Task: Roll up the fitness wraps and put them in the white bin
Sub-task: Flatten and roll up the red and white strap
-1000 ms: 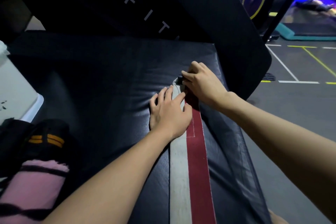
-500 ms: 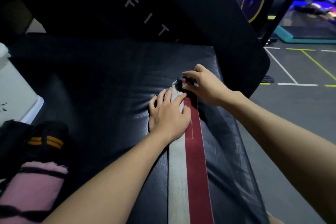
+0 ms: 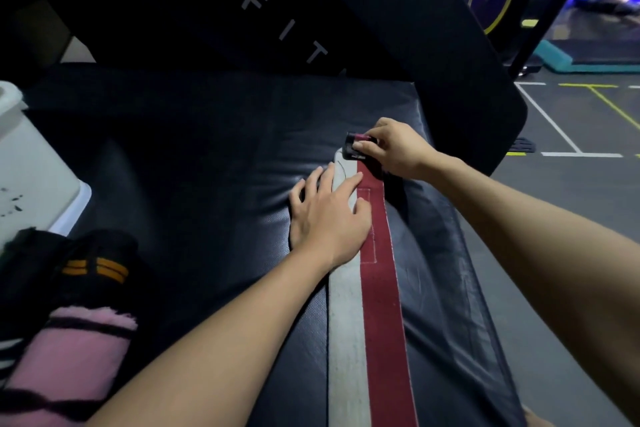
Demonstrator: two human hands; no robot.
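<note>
A: Since half a second ago the right hand (image 3: 394, 149) has drawn the small dark roll (image 3: 356, 146) at the far end of the wrap (image 3: 377, 288) a little farther from the left hand's fingertips; the left hand (image 3: 329, 215) has kept its place.

B: How is each hand set?

A: The right hand pinches the roll between thumb and fingers, just above the strip's far end. The left hand lies flat, fingers straight and spread, pressing the strip onto the black pad (image 3: 207, 166).

B: And the wrap itself?

A: It is a long band, grey on the left half and dark red on the right, stretched along the pad from the near edge of the view up to the hands. Only its far tip is rolled; the rest lies flat.

B: The bin?

A: A white bin (image 3: 31, 166) sits at the left edge, well apart from the hands. Just in front of it lie other wraps: a black one with two orange stripes (image 3: 93, 269) and a pink one with black bands (image 3: 69, 357).

B: Anything behind?

A: A black padded backrest (image 3: 346, 10) with pale letters stands tilted behind the pad, and a gym floor with painted lines (image 3: 571, 121) shows at the right.
</note>
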